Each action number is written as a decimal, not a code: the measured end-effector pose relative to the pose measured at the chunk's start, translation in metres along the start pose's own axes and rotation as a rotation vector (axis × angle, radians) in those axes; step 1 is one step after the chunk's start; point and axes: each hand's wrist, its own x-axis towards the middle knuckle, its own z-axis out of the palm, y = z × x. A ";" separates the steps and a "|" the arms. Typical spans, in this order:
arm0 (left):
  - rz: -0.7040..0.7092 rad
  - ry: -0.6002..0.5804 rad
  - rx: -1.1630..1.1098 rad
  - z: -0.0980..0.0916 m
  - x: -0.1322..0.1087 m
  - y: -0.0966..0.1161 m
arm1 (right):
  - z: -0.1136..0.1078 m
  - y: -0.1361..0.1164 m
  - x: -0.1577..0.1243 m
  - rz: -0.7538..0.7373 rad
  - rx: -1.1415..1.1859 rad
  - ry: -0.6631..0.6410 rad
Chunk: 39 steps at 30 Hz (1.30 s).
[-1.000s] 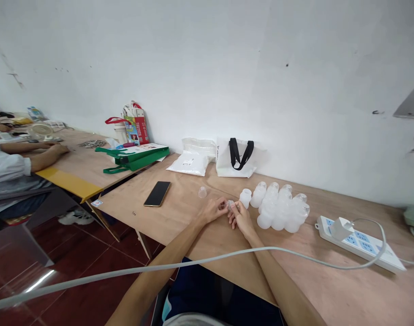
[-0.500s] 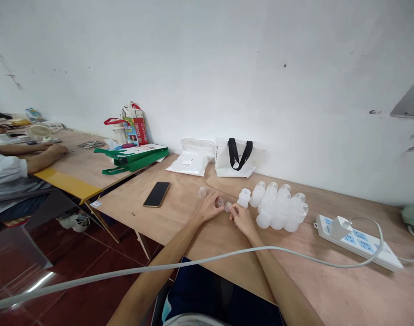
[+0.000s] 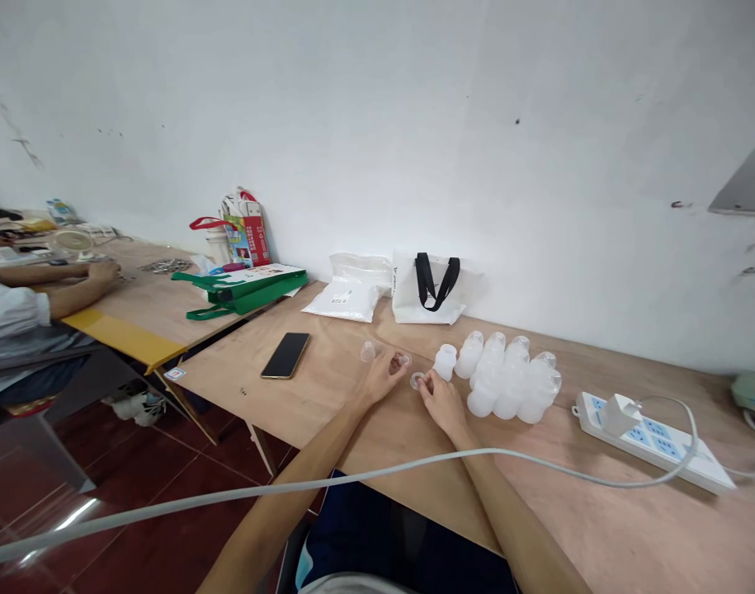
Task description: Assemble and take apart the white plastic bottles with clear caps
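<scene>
Drawn apart since the earlier frame, the left hand and right hand now each keep to their own small piece. The left fingers narrow into a pinch on a clear plastic piece, and the right fingers narrow around a clear plastic ring, both so small that only fingertips can grip them. Just past them, a clear cup sits alone on the wooden counter, and a frosted bottle stands beside a tight cluster of frosted bottles, apparently bunched for easy reach. A phone lies left, a power strip right, its cable slung across the forearms. Farther off, a white tote leans on the wall — beyond, a co-worker's hands rest on the next counter.
</scene>
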 end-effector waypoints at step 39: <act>0.156 -0.081 0.281 -0.004 -0.002 0.004 | 0.004 0.002 0.004 -0.066 0.146 0.445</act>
